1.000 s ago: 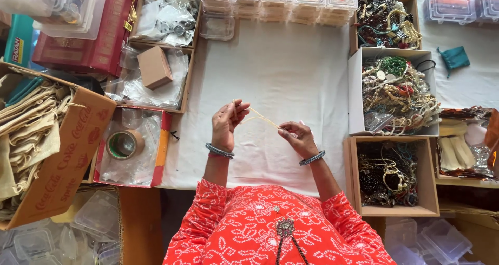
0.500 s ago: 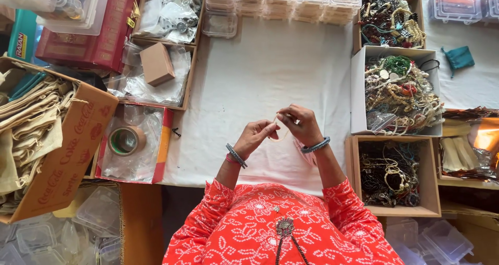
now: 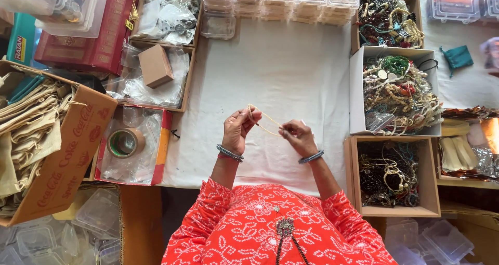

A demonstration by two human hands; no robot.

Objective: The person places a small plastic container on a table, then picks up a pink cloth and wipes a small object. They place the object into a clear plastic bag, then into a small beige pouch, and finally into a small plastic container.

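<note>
Both my hands hold a thin cream bead string (image 3: 266,121) stretched as a loop above the white cloth (image 3: 283,67). My left hand (image 3: 237,130) pinches its left end, fingers curled around the loop. My right hand (image 3: 297,136) pinches the other end close by. Each wrist wears dark bangles, and my orange patterned sleeves show below.
To the right stand cardboard boxes of mixed bead jewellery (image 3: 399,94) and dark necklaces (image 3: 389,174). Small clear lidded boxes (image 3: 291,2) line the far edge. At left are a tape roll (image 3: 125,142) in a red box, a small brown box (image 3: 155,66) and cloth pouches (image 3: 28,135).
Half a second ago my hands were close together over the string; they have now drawn apart, stretching the loop between them again.
</note>
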